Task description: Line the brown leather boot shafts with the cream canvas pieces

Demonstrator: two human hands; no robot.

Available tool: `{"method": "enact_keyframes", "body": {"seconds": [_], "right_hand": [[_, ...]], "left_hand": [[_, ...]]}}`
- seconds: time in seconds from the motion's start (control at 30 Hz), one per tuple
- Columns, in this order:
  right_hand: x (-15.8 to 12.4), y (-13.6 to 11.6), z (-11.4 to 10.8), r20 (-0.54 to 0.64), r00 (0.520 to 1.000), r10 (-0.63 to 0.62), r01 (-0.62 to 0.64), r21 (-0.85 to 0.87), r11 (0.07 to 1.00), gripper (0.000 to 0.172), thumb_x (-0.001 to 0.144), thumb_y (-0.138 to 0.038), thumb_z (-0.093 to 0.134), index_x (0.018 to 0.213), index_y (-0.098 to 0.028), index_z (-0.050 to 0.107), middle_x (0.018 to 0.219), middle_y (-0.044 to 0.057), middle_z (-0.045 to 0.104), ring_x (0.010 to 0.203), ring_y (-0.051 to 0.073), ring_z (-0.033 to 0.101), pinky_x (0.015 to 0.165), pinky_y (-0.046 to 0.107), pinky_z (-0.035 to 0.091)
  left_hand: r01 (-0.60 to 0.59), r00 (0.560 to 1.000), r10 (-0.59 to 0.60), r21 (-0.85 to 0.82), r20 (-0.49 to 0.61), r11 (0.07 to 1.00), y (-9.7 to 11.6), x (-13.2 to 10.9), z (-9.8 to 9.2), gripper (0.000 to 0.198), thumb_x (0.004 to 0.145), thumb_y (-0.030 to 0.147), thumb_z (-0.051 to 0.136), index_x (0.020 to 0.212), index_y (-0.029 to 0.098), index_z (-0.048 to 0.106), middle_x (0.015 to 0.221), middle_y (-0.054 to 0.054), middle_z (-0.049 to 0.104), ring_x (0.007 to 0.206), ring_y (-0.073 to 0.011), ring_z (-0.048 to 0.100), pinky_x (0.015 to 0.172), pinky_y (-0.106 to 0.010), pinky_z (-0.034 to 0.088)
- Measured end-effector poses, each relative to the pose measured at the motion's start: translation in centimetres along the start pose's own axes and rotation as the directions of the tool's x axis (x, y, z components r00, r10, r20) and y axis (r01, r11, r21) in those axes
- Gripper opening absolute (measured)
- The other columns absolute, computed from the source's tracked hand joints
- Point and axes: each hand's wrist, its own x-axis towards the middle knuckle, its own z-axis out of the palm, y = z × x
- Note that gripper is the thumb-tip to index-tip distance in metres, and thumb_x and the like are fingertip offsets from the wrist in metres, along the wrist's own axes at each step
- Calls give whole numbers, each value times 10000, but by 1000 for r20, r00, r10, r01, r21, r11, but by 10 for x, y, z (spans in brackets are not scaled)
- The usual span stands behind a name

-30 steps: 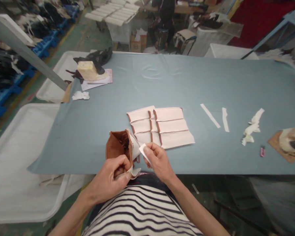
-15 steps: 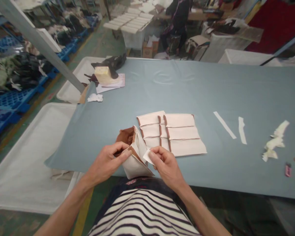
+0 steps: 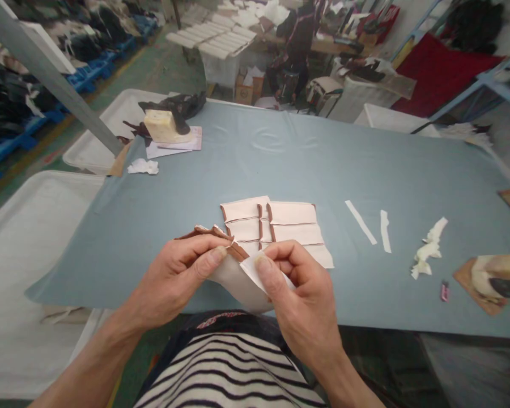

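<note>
A cream fabric pouch [image 3: 242, 283] with a brown edge is held up near the table's front edge. My left hand [image 3: 182, 272] is closed on its brown-trimmed rim, thumb on top. Between the thumb and fingers of my right hand [image 3: 300, 289] is a small white paper piece [image 3: 250, 271], lying against the pouch's edge. Whether the right fingers also grip the fabric is hidden. Just beyond my hands lie flat cream panels with brown edging [image 3: 295, 214], in overlapping stacks.
White paper strips [image 3: 361, 222] and a crumpled pale scrap [image 3: 427, 249] lie to the right, near a small pink object [image 3: 445, 291]. An iron [image 3: 497, 275] rests far right. A yellowish block [image 3: 165, 126] sits back left. White bins [image 3: 34, 238] stand left; a person [image 3: 295, 45] sits beyond.
The pouch's mouth, open before, is now turned and mostly covered by my left hand. My right hand has brought the white paper against the brown edge. The view has swung right, showing the iron.
</note>
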Motion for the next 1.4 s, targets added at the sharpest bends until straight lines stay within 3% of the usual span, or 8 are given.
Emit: {"method": "enact_keyframes", "body": {"seconds": [0.13,0.2,0.27,0.6,0.83,0.97,1.23,1.4], "right_hand": [[0,-4,-3,-45,973,-225,214,-177,961,188,935,-312,672,773,-223,634,679,-18,635,584,126,530,543,257,405],[0,-5,-3,-43,933,-357,335,-252,908,151,936,-242,663,786,-223,662,835,17,696,744,155,616,633,276,448],[1,-5,-3,-27,911,-411,391,-258,884,137,948,-210,649,813,-223,671,980,40,714,886,171,649,699,286,469],[8,4,4,-31,942,-333,316,-248,916,188,973,-258,647,791,-219,619,782,-12,666,706,140,557,657,292,431],[8,11,13,-84,920,-383,333,-348,877,164,958,-250,633,797,-227,613,731,-24,650,658,138,551,668,299,437],[9,11,14,-86,931,-354,303,-354,885,173,948,-272,624,782,-227,613,703,-30,633,624,132,536,646,297,429],[8,16,22,-146,933,-328,260,-355,898,175,933,-307,613,776,-230,595,687,-32,605,620,134,512,632,293,411],[6,22,26,-160,928,-335,261,-363,895,187,929,-333,624,779,-235,569,677,-37,581,597,130,496,618,291,406]], "left_hand": [[38,999,-39,-59,-18,998,-4,-2,6,295,1041,380,613,955,205,834,877,-12,794,740,-163,646,695,-221,498],[49,999,-50,-99,-12,994,-4,-3,8,297,1045,380,615,953,194,828,878,-15,796,745,-166,653,695,-224,498],[63,998,-63,-138,3,988,-2,-3,10,302,1047,375,615,958,183,830,883,-19,796,760,-172,664,702,-228,503],[78,997,-81,-196,-7,977,-9,-8,17,335,1071,417,608,951,189,823,900,-10,765,844,-179,647,785,-252,489],[80,996,-87,-236,-21,968,-15,-11,17,304,1080,399,618,1065,204,851,923,-5,774,847,-174,640,785,-244,482],[106,993,-114,-255,-16,961,-19,-13,17,303,1073,414,632,1086,203,848,959,-16,782,862,-181,651,772,-243,484],[120,990,-136,-346,-22,930,-28,-12,21,339,1043,425,635,910,164,806,858,-36,720,770,-177,589,687,-260,457],[122,979,-178,-418,-96,900,-25,-11,26,424,990,488,630,770,150,760,741,-47,687,703,-189,557,625,-277,446]]}}
